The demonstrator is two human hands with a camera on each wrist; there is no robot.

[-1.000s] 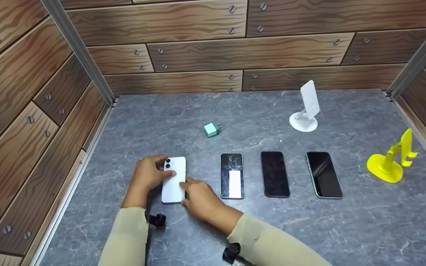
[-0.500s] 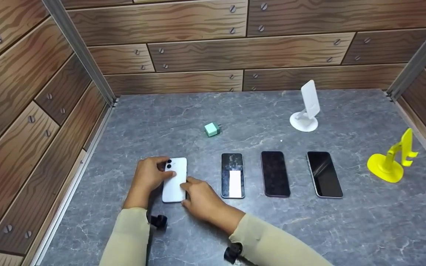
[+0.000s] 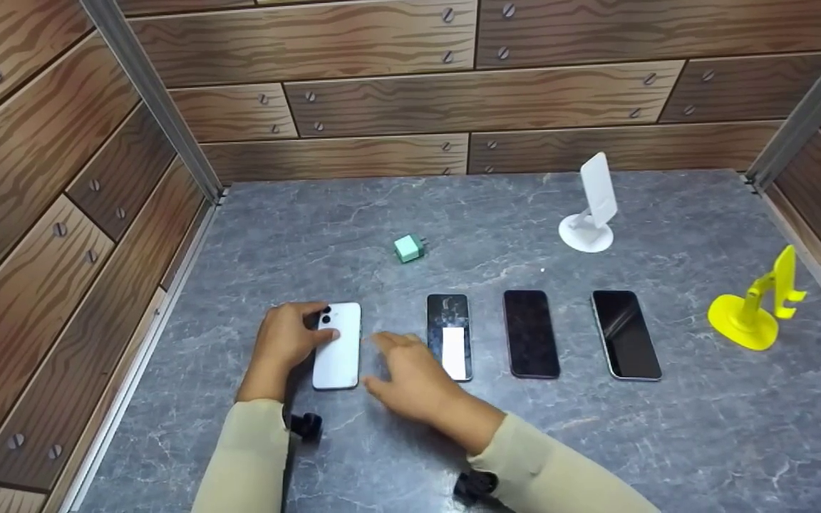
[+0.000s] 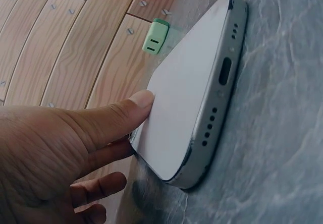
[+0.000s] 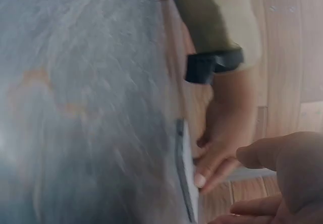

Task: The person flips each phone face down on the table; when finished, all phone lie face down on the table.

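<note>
A white smartphone [image 3: 337, 356] lies back up on the table, its camera lenses near the top left corner. My left hand [image 3: 284, 343] holds its left side, the thumb [image 4: 144, 99] on the back and the fingers along the edge. In the left wrist view the phone's charging port end faces the camera. My right hand [image 3: 414, 374] is apart from the phone, just to its right, with thumb and fingers spread and nothing held. Behind it lies a phone with a white patch on its screen [image 3: 447, 313], partly covered by the hand.
Two more dark-screened phones [image 3: 530, 335] [image 3: 626, 335] lie in the row to the right. A green charger plug [image 3: 408, 248] sits farther back. A white phone stand [image 3: 587, 234] and a yellow phone stand [image 3: 742, 322] stand at the right. Wood-patterned walls [image 3: 382, 43] enclose the table [image 3: 296, 228].
My right hand has let go of the white smartphone's right edge and moved right, towards the neighbouring phone. The left hand and the white smartphone have barely moved.
</note>
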